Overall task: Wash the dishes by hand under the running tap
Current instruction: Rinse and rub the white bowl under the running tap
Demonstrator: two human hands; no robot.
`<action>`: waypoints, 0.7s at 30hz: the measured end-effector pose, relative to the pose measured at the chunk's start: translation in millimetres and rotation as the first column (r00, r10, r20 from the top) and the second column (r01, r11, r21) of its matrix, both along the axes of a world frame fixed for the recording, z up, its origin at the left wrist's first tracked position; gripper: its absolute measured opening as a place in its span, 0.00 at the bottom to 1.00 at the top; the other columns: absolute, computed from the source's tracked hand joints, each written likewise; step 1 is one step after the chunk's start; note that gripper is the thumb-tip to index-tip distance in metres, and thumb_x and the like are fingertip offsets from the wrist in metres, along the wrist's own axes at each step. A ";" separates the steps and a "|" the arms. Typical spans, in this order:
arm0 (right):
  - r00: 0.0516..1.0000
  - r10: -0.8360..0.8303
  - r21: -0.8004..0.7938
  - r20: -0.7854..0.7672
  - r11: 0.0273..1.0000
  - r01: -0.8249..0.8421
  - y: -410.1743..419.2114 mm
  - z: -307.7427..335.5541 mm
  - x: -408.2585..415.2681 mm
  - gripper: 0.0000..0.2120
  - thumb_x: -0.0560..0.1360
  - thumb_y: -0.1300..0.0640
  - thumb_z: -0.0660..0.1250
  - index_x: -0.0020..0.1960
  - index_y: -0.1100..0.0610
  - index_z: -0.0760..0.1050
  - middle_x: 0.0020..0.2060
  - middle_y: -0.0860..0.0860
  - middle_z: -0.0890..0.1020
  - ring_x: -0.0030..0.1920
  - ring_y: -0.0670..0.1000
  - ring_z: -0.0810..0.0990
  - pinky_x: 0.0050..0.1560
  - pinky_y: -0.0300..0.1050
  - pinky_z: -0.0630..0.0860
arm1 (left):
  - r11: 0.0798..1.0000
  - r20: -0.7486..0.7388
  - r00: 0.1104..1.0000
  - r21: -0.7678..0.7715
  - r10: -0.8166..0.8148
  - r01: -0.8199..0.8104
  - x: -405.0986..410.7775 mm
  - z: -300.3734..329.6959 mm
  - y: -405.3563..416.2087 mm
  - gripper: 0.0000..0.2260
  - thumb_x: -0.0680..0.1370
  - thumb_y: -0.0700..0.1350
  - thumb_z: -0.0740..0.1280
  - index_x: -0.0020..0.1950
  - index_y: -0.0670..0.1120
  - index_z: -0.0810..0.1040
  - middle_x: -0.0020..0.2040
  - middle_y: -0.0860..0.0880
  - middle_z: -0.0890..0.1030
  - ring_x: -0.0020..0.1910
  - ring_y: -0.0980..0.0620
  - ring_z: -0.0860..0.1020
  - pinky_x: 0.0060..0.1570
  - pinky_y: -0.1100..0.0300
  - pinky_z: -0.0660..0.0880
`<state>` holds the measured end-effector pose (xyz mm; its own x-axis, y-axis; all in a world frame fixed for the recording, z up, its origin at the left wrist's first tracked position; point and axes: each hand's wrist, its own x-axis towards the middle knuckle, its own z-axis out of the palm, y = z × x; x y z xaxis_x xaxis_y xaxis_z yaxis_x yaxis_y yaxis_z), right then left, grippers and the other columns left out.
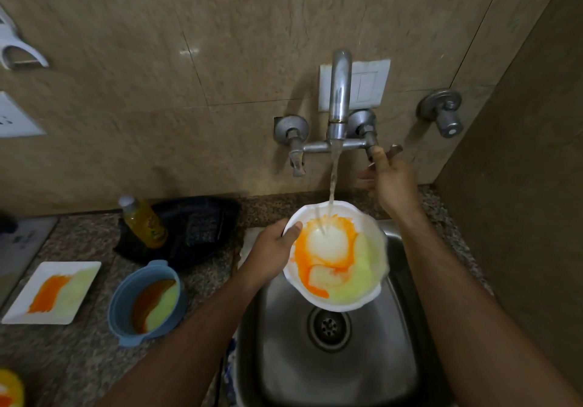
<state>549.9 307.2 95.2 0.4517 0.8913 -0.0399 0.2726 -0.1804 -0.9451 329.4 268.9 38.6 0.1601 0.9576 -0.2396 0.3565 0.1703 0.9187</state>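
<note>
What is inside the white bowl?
Orange and pale green smears inside the white bowl, with tap water washing its middle clean. The left hand covers part of the rim, thumb inside.

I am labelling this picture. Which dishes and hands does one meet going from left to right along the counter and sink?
White square plate → blue bowl → left hand → white bowl held under the water → right hand on the tap handle.

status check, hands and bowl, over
Left hand grips white bowl rim under running water. Right hand on tap handle. Orange and green residue not yet rinsed. Nothing in the way.
</note>
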 end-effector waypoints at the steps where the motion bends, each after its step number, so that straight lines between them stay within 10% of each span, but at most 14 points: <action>1: 0.997 0.060 -0.040 0.053 0.998 -0.058 -5.9 -3.0 2.8 0.21 0.79 0.39 0.58 0.46 0.55 0.80 0.43 0.56 0.85 0.44 0.58 0.84 0.49 0.53 0.80 | 1.000 0.003 1.000 -0.005 -0.001 0.001 0.3 0.5 0.8 0.12 0.82 0.50 0.61 0.53 0.46 0.82 0.46 0.46 0.85 0.45 0.48 0.83 0.51 0.49 0.80; 5: 0.849 0.406 -0.335 0.337 0.895 -0.295 -33.6 -35.0 17.1 0.15 0.75 0.41 0.65 0.52 0.50 0.82 0.46 0.46 0.85 0.49 0.51 0.83 0.53 0.52 0.79 | 1.000 0.058 0.998 -0.027 0.003 -0.002 2.8 4.0 5.3 0.14 0.82 0.51 0.62 0.54 0.44 0.82 0.47 0.43 0.85 0.43 0.49 0.83 0.48 0.53 0.80; 14: 0.788 0.172 -0.190 0.591 0.979 -0.072 -66.0 -50.2 0.6 0.11 0.78 0.58 0.64 0.58 0.56 0.80 0.50 0.57 0.85 0.51 0.60 0.82 0.49 0.48 0.76 | 0.991 0.108 0.986 0.030 0.130 -0.134 24.7 -21.4 -2.7 0.13 0.83 0.52 0.59 0.49 0.47 0.80 0.40 0.50 0.82 0.41 0.53 0.79 0.45 0.54 0.75; 17: 0.689 0.150 -0.025 0.709 0.982 -0.189 -79.6 -61.8 -19.9 0.23 0.72 0.65 0.66 0.66 0.59 0.75 0.60 0.57 0.80 0.61 0.58 0.77 0.61 0.48 0.73 | 0.982 0.015 0.992 0.139 0.125 -0.126 27.6 -19.2 2.7 0.13 0.83 0.51 0.59 0.49 0.47 0.80 0.40 0.51 0.82 0.40 0.55 0.79 0.44 0.56 0.75; 21: 0.612 0.489 -0.209 0.622 0.856 -0.472 -80.8 -81.6 -35.9 0.29 0.76 0.52 0.54 0.75 0.60 0.66 0.74 0.57 0.68 0.75 0.57 0.65 0.75 0.53 0.61 | 0.976 -0.133 0.989 0.213 0.064 -0.035 26.6 -12.7 12.5 0.13 0.82 0.53 0.59 0.48 0.49 0.80 0.39 0.52 0.82 0.40 0.57 0.80 0.41 0.58 0.74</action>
<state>514.0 226.4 13.5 -0.1191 0.9908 0.0642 0.8519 0.1352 -0.5060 356.0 281.4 25.8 0.0907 0.9946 -0.0495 0.4785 0.0001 0.8781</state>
